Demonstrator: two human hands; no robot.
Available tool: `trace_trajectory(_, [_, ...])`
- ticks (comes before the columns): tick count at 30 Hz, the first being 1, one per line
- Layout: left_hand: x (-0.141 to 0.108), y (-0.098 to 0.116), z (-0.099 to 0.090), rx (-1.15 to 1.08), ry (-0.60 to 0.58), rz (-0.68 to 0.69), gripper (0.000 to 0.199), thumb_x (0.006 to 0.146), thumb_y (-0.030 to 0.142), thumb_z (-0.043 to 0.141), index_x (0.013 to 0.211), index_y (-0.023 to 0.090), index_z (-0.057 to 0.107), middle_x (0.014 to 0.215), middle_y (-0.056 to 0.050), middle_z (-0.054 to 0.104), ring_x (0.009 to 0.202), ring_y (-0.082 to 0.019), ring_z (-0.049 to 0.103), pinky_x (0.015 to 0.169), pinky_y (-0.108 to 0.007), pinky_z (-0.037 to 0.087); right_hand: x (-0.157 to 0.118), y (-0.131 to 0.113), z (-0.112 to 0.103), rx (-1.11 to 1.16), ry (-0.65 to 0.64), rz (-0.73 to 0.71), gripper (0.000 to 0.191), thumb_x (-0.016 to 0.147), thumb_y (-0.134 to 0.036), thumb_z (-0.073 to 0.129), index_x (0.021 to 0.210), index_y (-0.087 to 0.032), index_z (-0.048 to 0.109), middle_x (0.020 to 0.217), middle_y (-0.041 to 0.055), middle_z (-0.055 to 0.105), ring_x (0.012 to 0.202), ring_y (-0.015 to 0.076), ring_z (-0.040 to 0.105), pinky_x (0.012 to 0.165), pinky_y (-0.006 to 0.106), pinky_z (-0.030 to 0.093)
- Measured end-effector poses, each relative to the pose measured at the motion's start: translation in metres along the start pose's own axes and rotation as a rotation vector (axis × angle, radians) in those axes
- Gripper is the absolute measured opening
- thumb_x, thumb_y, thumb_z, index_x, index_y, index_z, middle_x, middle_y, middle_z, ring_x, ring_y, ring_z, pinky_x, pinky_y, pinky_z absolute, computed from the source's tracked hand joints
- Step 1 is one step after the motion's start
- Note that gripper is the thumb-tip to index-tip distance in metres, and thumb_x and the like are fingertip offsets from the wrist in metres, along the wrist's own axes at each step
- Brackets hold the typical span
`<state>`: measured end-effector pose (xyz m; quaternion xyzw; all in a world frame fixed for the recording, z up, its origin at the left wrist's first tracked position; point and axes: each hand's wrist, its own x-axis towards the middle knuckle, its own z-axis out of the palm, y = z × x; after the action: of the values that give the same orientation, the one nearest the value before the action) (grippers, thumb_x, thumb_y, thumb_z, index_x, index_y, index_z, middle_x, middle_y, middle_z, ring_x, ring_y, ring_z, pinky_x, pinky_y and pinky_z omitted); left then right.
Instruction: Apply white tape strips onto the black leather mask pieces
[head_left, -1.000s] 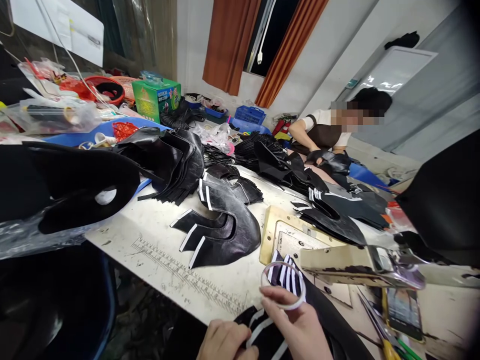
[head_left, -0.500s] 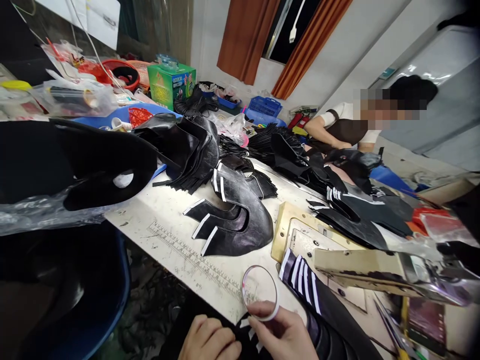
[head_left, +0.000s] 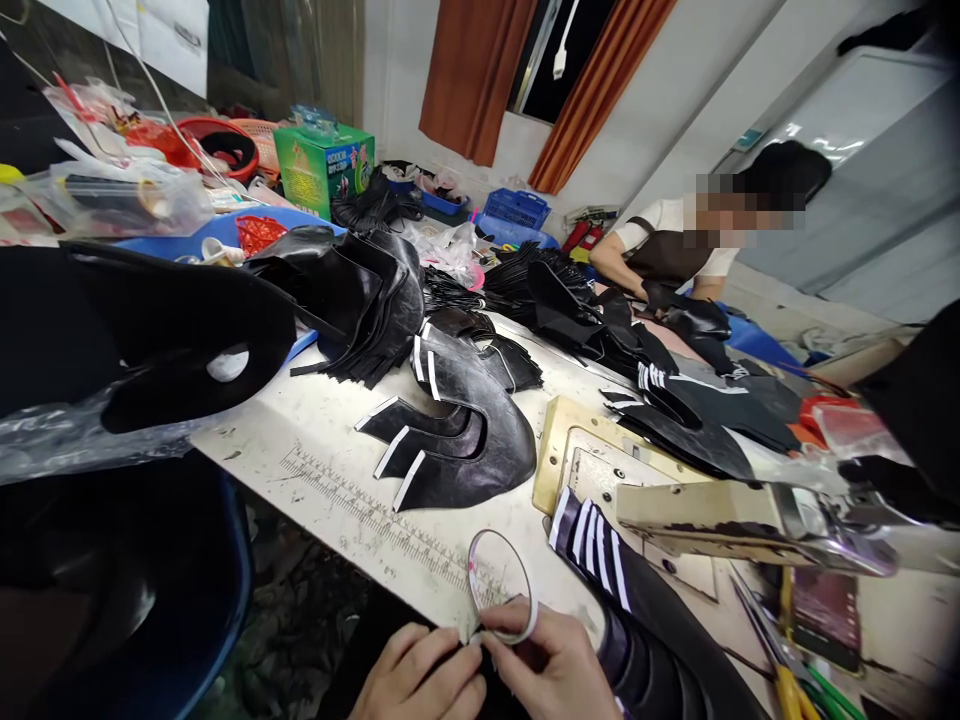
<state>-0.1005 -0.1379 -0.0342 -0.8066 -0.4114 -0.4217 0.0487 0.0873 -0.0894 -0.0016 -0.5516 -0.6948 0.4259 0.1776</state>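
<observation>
Black leather pieces crowd the one head view I have, and low in the frame my right hand (head_left: 559,670) pinches a thin roll of white tape (head_left: 500,585) by its lower rim, thumb and fingers closed on it, so the ring stands upright over the near edge of the work table (head_left: 315,440). My left hand (head_left: 420,680) sits just beside it, fingertips nipping the loose tape end at the base of the roll; that grip is narrow and closed on the tape, touching the right hand. I judge the roll light and fairly stiff as a hoop yet easy to squash, so the rim is the place to hold it, while the free end looks flimsy and probably sticky, best taken at its very tip. Just right of the roll lies a black shoe upper with white stripes (head_left: 600,560), soft and floppy by the look of it, running under the arm of a sewing machine (head_left: 697,515). Beyond the roll, a stack of black cut uppers with white edge strips (head_left: 457,440) rests on the table. Printed along the near table edge is a ruler scale (head_left: 367,500), its figures too small to read. A green carton (head_left: 322,170) farther back bears writing I cannot make out. Across the table a co-worker (head_left: 667,260) handles more black pieces.
</observation>
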Motion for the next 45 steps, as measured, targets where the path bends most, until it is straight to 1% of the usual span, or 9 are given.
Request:
trace_trajectory(7, [0.003, -0.002, -0.001, 0.087, -0.033, 0.059, 0.039, 0.100, 0.014, 0.033, 0.099, 0.022, 0.071, 0.099, 0.007, 0.074, 0.096, -0.009, 0.063, 0.099, -0.024, 0.038, -0.002, -0.031, -0.024, -0.148, -0.055, -0.148, 0.019, 0.085, -0.030, 0.062, 0.094, -0.025, 0.078, 0.083, 0.0057, 0.077, 0.074, 0.0222, 0.073, 0.062, 0.025, 0.056])
trace_trajectory(10, [0.003, 0.000, 0.005, 0.078, 0.010, 0.040, 0.037, 0.099, 0.014, 0.035, 0.094, 0.021, 0.071, 0.094, 0.006, 0.074, 0.094, -0.008, 0.064, 0.100, -0.024, 0.036, 0.000, -0.031, -0.032, -0.068, -0.096, -0.024, 0.023, 0.088, -0.035, 0.059, 0.097, -0.028, 0.078, 0.090, 0.0045, 0.079, 0.085, 0.0238, 0.074, 0.073, 0.028, 0.058])
trace_trajectory(13, [0.004, 0.005, 0.020, 0.075, 0.164, 0.009, 0.040, 0.099, 0.012, 0.035, 0.083, 0.020, 0.071, 0.083, 0.004, 0.073, 0.090, -0.008, 0.065, 0.104, -0.025, 0.035, 0.007, -0.019, -0.038, 0.026, 0.035, 0.121, 0.028, 0.085, -0.044, 0.062, 0.094, -0.024, 0.079, 0.100, 0.0084, 0.078, 0.097, 0.0276, 0.071, 0.088, 0.034, 0.055])
trace_trajectory(16, [0.007, 0.008, 0.033, 0.073, 0.329, 0.004, 0.042, 0.098, 0.010, 0.035, 0.071, 0.017, 0.066, 0.072, 0.002, 0.070, 0.090, -0.009, 0.066, 0.104, -0.026, 0.037, 0.013, -0.005, -0.042, 0.142, 0.115, 0.184, 0.031, 0.079, -0.047, 0.067, 0.089, -0.021, 0.080, 0.095, 0.0106, 0.078, 0.094, 0.0289, 0.071, 0.084, 0.035, 0.056])
trace_trajectory(22, [0.017, 0.005, 0.029, 0.062, 0.063, 0.180, 0.031, 0.093, 0.005, 0.041, 0.077, 0.017, 0.065, 0.061, 0.004, 0.061, 0.087, -0.010, 0.070, 0.085, -0.019, 0.050, 0.021, 0.007, -0.035, 0.177, 0.160, 0.150, 0.028, 0.081, -0.043, 0.065, 0.089, -0.020, 0.078, 0.089, 0.0079, 0.077, 0.084, 0.0241, 0.071, 0.077, 0.031, 0.056])
trace_trajectory(25, [0.009, 0.003, 0.031, 0.058, 0.035, 0.178, 0.030, 0.091, 0.005, 0.041, 0.077, 0.018, 0.064, 0.061, 0.003, 0.060, 0.081, -0.012, 0.071, 0.075, -0.018, 0.055, 0.020, 0.010, -0.031, 0.117, 0.189, 0.110, 0.024, 0.082, -0.041, 0.065, 0.088, -0.021, 0.078, 0.085, 0.0063, 0.075, 0.078, 0.0218, 0.070, 0.072, 0.029, 0.055])
trace_trajectory(29, [-0.006, 0.002, 0.038, 0.068, -0.024, 0.186, 0.027, 0.089, 0.004, 0.042, 0.081, 0.018, 0.064, 0.069, 0.000, 0.064, 0.089, -0.015, 0.071, 0.076, -0.020, 0.056, 0.014, 0.014, -0.030, 0.018, 0.247, 0.068, 0.022, 0.084, -0.038, 0.064, 0.085, -0.020, 0.077, 0.082, 0.0071, 0.073, 0.070, 0.0208, 0.068, 0.064, 0.029, 0.053])
trace_trajectory(35, [-0.001, 0.004, 0.037, 0.062, -0.021, 0.186, 0.026, 0.083, 0.000, 0.042, 0.080, 0.016, 0.063, 0.066, -0.001, 0.061, 0.087, -0.016, 0.070, 0.074, -0.022, 0.057, 0.008, 0.019, -0.022, -0.074, 0.330, -0.033, 0.024, 0.087, -0.037, 0.059, 0.085, -0.019, 0.075, 0.074, 0.0073, 0.068, 0.057, 0.0178, 0.060, 0.062, 0.030, 0.052])
trace_trajectory(45, [0.010, 0.008, 0.035, 0.163, -0.106, 0.182, 0.022, 0.087, 0.010, 0.043, 0.091, 0.014, 0.065, 0.107, -0.014, 0.071, 0.074, -0.016, 0.068, 0.063, -0.025, 0.054, 0.009, 0.025, -0.019, -0.072, 0.331, -0.112, 0.017, 0.088, -0.026, 0.059, 0.089, -0.019, 0.074, 0.090, 0.0106, 0.071, 0.083, 0.0224, 0.069, 0.074, 0.030, 0.053])
